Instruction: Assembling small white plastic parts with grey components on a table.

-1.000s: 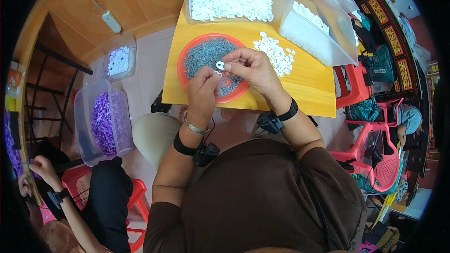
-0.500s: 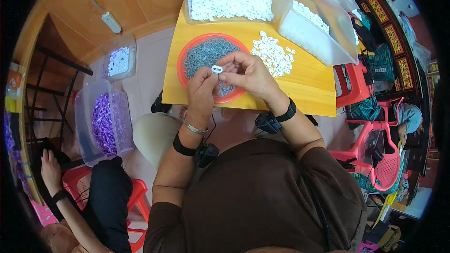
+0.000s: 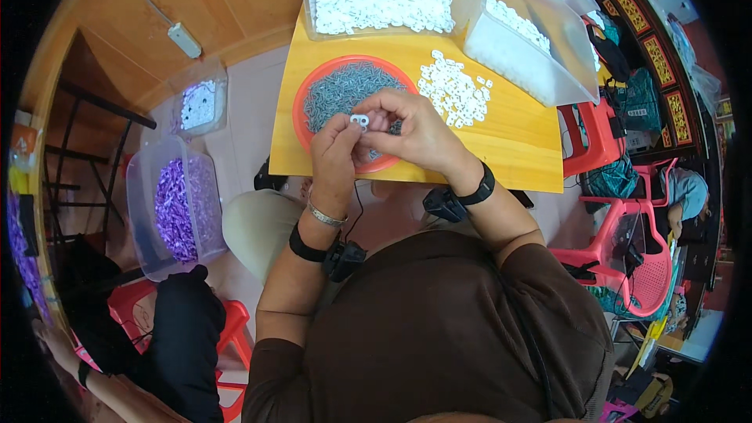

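Over the near side of a red basin [image 3: 298, 113], my left hand [image 3: 333, 153] pinches a small white plastic piece with two holes [image 3: 359, 120] between thumb and fingers. My right hand [image 3: 423, 131] is right beside it, fingers curled and thumb drawn in toward the piece. Whatever may be in the right fingertips is too small to make out. Small grey metal screws [image 3: 341, 90] fill the basin beneath both hands. Loose white pieces [image 3: 454, 90] of the same kind lie on the yellow table [image 3: 517, 141], right of the basin.
Two clear bins of white pieces, one at the back [image 3: 384, 31] and one at the back right [image 3: 533, 70], stand on the table. On the floor at left is a bin of purple parts [image 3: 176, 211]. Another person's arm [image 3: 110, 392] shows lower left; pink chairs [image 3: 627, 258] stand at right.
My right hand has shifted slightly left, closer over the white piece, and its fingers are curled more. The other person's hand at left has moved down toward the edge of view.
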{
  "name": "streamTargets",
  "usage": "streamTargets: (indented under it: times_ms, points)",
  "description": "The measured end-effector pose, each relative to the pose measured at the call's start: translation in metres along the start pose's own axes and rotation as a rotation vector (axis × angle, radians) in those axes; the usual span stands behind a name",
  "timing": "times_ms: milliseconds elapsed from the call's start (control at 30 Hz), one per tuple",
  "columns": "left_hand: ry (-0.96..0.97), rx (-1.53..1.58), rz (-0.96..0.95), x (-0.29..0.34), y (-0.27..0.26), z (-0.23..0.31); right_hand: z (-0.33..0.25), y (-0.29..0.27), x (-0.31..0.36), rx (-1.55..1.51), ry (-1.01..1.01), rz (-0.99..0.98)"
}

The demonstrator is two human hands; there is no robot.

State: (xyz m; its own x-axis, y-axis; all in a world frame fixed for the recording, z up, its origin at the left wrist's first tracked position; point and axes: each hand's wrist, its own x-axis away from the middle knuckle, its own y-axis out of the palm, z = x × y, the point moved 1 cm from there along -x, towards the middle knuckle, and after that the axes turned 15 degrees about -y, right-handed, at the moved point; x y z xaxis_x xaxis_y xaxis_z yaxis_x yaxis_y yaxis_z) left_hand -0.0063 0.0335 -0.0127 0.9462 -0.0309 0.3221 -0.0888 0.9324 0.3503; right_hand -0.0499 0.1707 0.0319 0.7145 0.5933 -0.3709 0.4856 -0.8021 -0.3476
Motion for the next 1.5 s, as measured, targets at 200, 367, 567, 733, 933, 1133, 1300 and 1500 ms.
streamTargets:
  times_ms: [200,367,567,733,933,1133,1300,1500]
  points:
    - [-0.023,0.061,0.023,0.004,0.005,0.003,-0.004,0.011,0.0,0.479,-0.31,0.009]
    - [-0.002,0.106,0.018,0.001,0.0,-0.001,-0.006,0.014,0.003,0.484,-0.316,0.015]
    - [0.063,0.019,0.009,0.0,-0.004,-0.005,-0.009,0.013,0.003,0.481,-0.294,0.0]
    - [0.088,0.074,0.016,0.007,0.001,-0.003,-0.009,0.014,0.006,0.476,-0.313,-0.014]
    - [0.034,0.091,0.021,0.015,0.005,-0.003,-0.006,0.009,0.007,0.486,-0.442,-0.014]
    - [0.079,0.093,-0.008,0.017,0.01,-0.002,-0.006,0.003,0.009,0.482,-0.466,-0.053]
    - [0.199,0.027,0.015,0.015,0.011,-0.001,-0.017,0.003,0.007,0.499,-0.278,-0.014]
    - [0.151,0.125,0.046,0.017,0.014,-0.002,-0.018,-0.001,0.002,0.507,-0.408,-0.039]
